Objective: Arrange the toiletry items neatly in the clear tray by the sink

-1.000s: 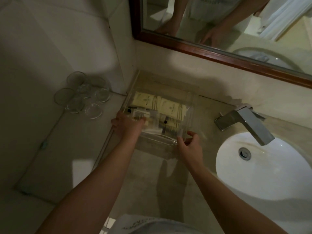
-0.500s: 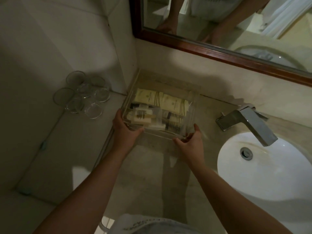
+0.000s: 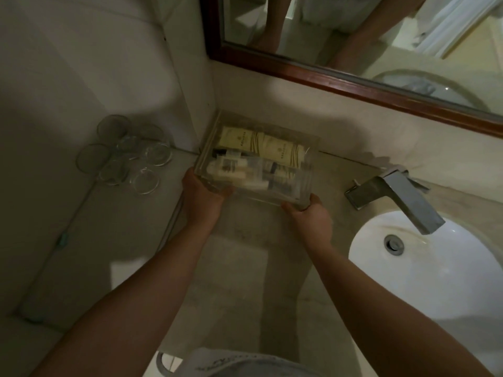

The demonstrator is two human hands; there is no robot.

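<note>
A clear tray (image 3: 313, 148) sits on the beige counter in the corner by the wall, left of the sink. Inside lie cream toiletry packets (image 3: 261, 146) along the back and small white bottles (image 3: 231, 170) with dark caps in front. My left hand (image 3: 201, 197) grips the tray's near left corner. My right hand (image 3: 310, 213) holds the near right corner, thumb on the front wall. Both forearms reach in from below.
Several upturned clear glasses (image 3: 128, 156) stand on a lower glass shelf at the left. A chrome tap (image 3: 394, 191) overhangs the white basin (image 3: 435, 281) at the right. A wood-framed mirror (image 3: 353, 85) runs along the back wall. Bare counter (image 3: 245, 254) lies between my arms.
Both hands have shifted from inside and over the tray to its near corners, and the tray has slid back toward the wall corner.
</note>
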